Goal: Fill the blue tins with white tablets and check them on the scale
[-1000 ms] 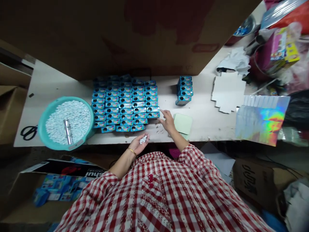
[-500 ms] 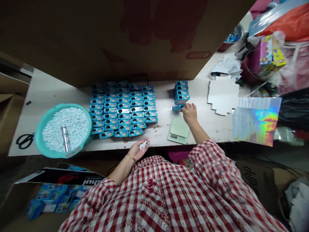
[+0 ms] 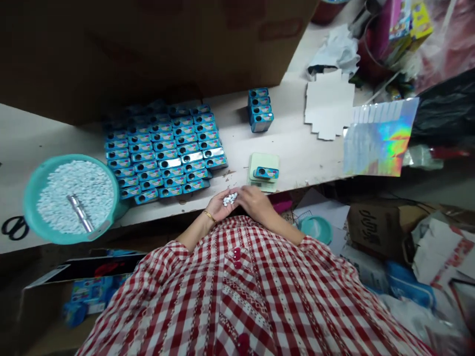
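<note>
My left hand (image 3: 217,206) is cupped palm up at the table's front edge, holding a small heap of white pellets (image 3: 230,199). Against it, my right hand (image 3: 257,202) has its fingers bent in at the pellets; whatever is between the fingertips is hidden. Just beyond the right hand, a small blue box (image 3: 268,173) with a dark round spot lies on a pale green scale (image 3: 264,160). Rows of similar blue boxes (image 3: 164,153) stand to the left. A short stack of blue boxes (image 3: 261,110) sits farther back.
At left is a turquoise basin (image 3: 31,198) of white pellets with a shiny metal tube (image 3: 80,212) on top. Black scissors (image 3: 15,227) lie beside it. A large carton (image 3: 166,54) stands behind. White card (image 3: 328,104) and holographic sheets (image 3: 374,143) are at right.
My right hand has left the blue box, which now lies on the scale, and has come to the pellets in my left palm. The camera view has shifted.
</note>
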